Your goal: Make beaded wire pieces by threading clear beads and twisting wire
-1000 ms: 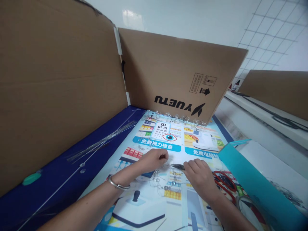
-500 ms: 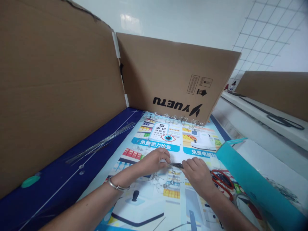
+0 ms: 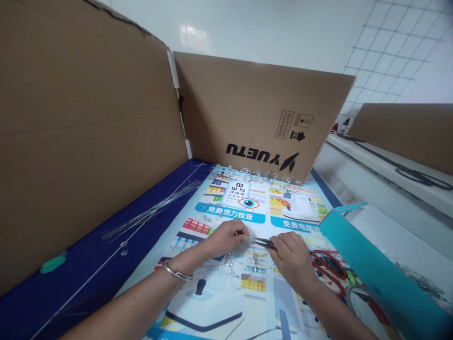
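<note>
My left hand (image 3: 230, 236), a metal bangle at its wrist, is closed in a pinch on a thin beaded wire, whose held end is mostly hidden by the fingertips. Wrapped around a small pair of pliers (image 3: 264, 243) is my right hand (image 3: 292, 257). The narrow dark jaws point left, slightly apart, with their tips close to my left fingertips. Thin wires with clear beads (image 3: 255, 268) show just below the hands, over the printed poster sheet (image 3: 208, 302). Whether they hang or lie there I cannot tell.
Cardboard panels (image 3: 262, 108) wall off the back and left. Small wire-and-bead pieces (image 3: 262, 177) line the back panel's foot. A bundle of straight wires (image 3: 152, 210) lies at left. At right stand a turquoise box (image 3: 375, 264) and a clear round dish (image 3: 368, 307).
The pliers' jaws, together before, are now slightly apart. Both hands stay in nearly the same place, and the view has shifted a little.
</note>
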Demonstrator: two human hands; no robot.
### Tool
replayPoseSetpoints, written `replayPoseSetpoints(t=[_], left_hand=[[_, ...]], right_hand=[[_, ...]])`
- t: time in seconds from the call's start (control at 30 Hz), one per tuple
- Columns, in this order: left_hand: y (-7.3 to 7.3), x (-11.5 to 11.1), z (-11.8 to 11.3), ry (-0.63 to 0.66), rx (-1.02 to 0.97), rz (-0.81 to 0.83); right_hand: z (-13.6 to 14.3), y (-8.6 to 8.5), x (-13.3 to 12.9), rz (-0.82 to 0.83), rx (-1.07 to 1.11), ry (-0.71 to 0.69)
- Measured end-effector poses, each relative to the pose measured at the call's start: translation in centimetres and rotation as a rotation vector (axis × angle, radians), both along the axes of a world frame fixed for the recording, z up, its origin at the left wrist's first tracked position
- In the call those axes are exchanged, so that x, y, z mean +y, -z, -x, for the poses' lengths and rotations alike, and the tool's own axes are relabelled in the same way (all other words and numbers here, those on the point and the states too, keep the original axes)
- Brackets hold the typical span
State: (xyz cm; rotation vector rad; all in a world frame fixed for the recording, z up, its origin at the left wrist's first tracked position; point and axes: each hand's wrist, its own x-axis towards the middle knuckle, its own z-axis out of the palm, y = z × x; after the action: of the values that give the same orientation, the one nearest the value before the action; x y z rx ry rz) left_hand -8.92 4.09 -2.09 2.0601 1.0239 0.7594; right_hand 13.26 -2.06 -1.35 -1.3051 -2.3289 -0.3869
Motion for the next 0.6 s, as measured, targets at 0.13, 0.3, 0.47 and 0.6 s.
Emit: replayPoseSetpoints(t=[0.13, 0.3, 0.47, 0.6], left_hand=[[0.2, -0.1, -0.2, -0.057, -0.05, 0.078], [0.3, -0.1, -0.3, -0.074, -0.17, 0.125], [0.6, -0.2, -0.6, -0.079, -0.244, 0.188], [0.8, -0.5, -0.9, -0.083, -0.32, 0.279]], right_hand=[[0.4, 0.0, -0.4, 0.066, -0.079, -0.046], [0.8, 0.4, -0.4, 0.087, -0.135, 0.02], [1.2, 0.6, -0.4, 0.075, -0.146, 0.068], [1.3, 0.7, -0.5, 0.077, -0.136, 0.096]])
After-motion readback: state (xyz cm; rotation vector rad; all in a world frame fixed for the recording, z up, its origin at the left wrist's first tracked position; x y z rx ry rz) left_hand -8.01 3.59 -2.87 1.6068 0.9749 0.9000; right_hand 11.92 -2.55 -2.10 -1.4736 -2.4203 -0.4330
